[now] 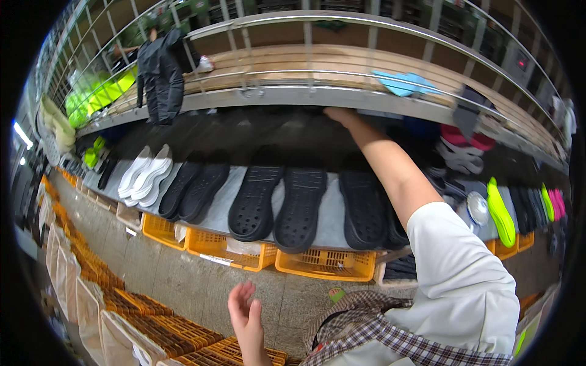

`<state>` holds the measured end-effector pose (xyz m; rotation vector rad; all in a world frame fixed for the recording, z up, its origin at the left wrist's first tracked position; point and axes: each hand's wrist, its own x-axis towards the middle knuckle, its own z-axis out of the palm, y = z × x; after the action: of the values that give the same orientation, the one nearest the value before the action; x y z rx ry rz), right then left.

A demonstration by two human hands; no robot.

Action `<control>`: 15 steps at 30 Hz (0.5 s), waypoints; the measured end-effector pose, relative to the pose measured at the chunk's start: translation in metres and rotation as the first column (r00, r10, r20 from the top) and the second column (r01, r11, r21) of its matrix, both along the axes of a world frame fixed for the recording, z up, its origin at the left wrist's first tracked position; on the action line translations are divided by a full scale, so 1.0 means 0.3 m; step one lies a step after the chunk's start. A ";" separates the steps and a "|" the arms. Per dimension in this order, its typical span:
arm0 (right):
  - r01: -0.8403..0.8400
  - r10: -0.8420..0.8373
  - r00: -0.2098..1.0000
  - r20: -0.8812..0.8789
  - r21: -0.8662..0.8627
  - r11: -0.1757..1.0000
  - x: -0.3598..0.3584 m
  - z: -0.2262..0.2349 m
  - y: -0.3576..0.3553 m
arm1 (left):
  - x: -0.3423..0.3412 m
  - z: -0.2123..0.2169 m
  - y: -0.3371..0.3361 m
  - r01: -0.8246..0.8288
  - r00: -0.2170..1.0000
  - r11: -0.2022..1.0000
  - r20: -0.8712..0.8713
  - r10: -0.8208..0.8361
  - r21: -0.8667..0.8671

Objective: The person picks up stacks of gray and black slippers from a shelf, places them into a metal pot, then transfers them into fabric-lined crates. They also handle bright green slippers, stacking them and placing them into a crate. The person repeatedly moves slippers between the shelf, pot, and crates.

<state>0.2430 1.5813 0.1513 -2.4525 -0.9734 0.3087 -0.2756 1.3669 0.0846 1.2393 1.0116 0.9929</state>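
Note:
My right arm stretches across the bench, and my right hand [337, 115] reaches under the front rail of the upper shelf [278, 96]. Its fingers are hidden in the dark there, so I cannot see what they touch. My left hand [246, 314] hovers above the floor on the near side, with fingers and thumb apart and nothing in it. Between the hands lies a row of large black shoe soles with small holes, among them a left one [253, 204], a middle one [300, 210] and a right one [364, 210] beside my arm.
White soles [148, 175] and smaller black soles [200, 194] lie farther left, neon yellow ones [500, 213] to the right. Orange crates [326, 266] stand under the bench's front edge. Stacked orange crates [152, 326] fill the lower left. Black cloth [160, 76] hangs off the shelf.

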 end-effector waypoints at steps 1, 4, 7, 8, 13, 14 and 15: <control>0.081 -0.080 0.997 -0.009 0.046 0.996 0.056 -0.044 0.034 | -0.041 -0.035 -0.024 -0.085 0.996 0.995 -0.014 0.084 -0.060; 0.312 -0.301 0.950 -0.083 0.184 0.932 0.220 -0.155 0.110 | -0.144 -0.138 -0.095 -0.252 0.966 0.956 -0.101 0.239 -0.148; 0.475 -0.418 0.877 -0.234 0.302 0.826 0.349 -0.254 0.151 | -0.192 -0.199 -0.201 -0.437 0.897 0.861 -0.197 0.396 -0.261; 0.516 -0.429 0.852 -0.301 0.341 0.786 0.384 -0.284 0.160 | -0.199 -0.208 -0.229 -0.475 0.878 0.826 -0.225 0.422 -0.304; 0.674 -0.313 0.718 -0.621 0.508 0.536 0.487 -0.382 0.173 | -0.184 -0.243 -0.286 -0.516 0.856 0.778 -0.258 0.449 -0.358; 0.694 -0.262 0.695 -0.670 0.532 0.485 0.497 -0.384 0.168 | -0.183 -0.248 -0.285 -0.505 0.861 0.784 -0.276 0.427 -0.361; 0.719 -0.200 0.667 -0.718 0.549 0.426 0.510 -0.371 0.154 | -0.186 -0.256 -0.279 -0.480 0.868 0.814 -0.314 0.386 -0.328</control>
<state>0.3961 1.6276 0.0399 -1.4836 -0.0103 0.2597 -0.3313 1.2831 0.0079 0.8036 1.6513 0.9319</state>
